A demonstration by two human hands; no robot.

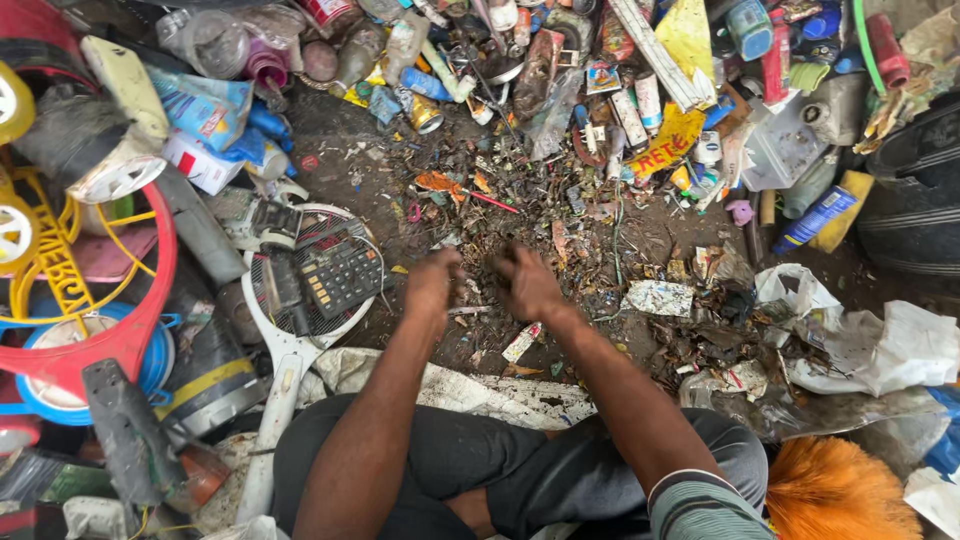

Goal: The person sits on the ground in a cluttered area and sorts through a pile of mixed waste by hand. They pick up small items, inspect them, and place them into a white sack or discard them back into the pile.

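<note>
Crumbly dark debris (480,240), left hand (432,283) and right hand (528,285) over it, fingers curled, grip unclear

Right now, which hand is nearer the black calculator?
Left. The left hand hovers just right of the calculator; the right hand is farther right, over the debris.

The calculator (340,272) is black with pale keys and lies on a white racket (290,350) with dark mesh, beside a red hoop (150,300) and a yellow frame (60,270). The ground (350,170) is dark brown, littered with a blue-and-yellow can (815,215), a yellow wrapper (665,145) with red letters and a white bag (880,345). The shorts (480,460) are black, the sleeve (705,505) grey-striped, the brush (835,490) orange.
</note>
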